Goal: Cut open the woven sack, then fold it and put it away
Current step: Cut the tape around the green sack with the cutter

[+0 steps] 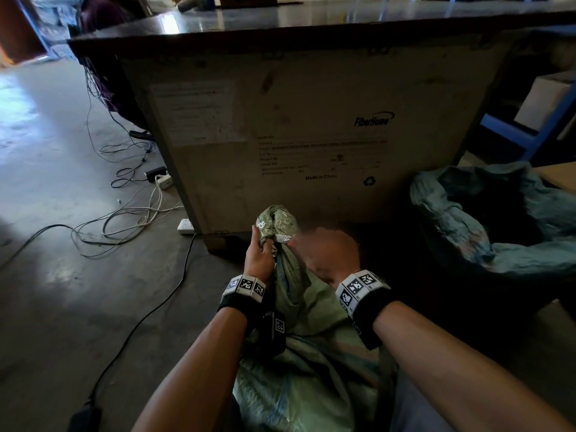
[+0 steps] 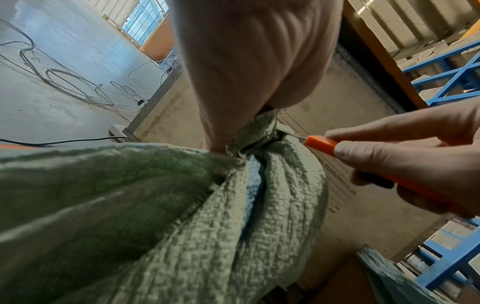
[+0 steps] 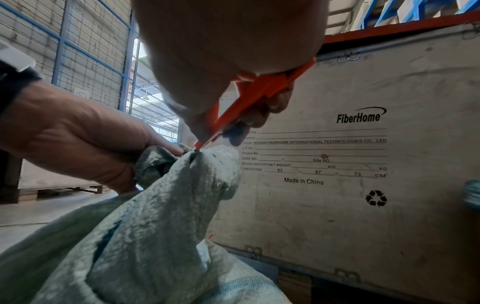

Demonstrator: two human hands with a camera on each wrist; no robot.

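A pale green woven sack (image 1: 299,363) stands between my arms, its top bunched into a tied neck (image 1: 276,224). My left hand (image 1: 260,251) grips that neck just below the tuft. My right hand (image 1: 327,254) holds an orange utility knife (image 2: 324,147) with the blade tip set against the tie at the neck (image 2: 285,131). In the right wrist view the knife (image 3: 249,102) slants down to the knot (image 3: 197,151), beside my left hand (image 3: 83,139). What is inside the sack is hidden.
A large wooden crate (image 1: 311,126) marked FiberHome stands right behind the sack. An open teal sack (image 1: 498,219) lies to the right, with blue shelving (image 1: 530,132) beyond. Loose cables and power strips (image 1: 134,207) trail over the concrete floor on the left.
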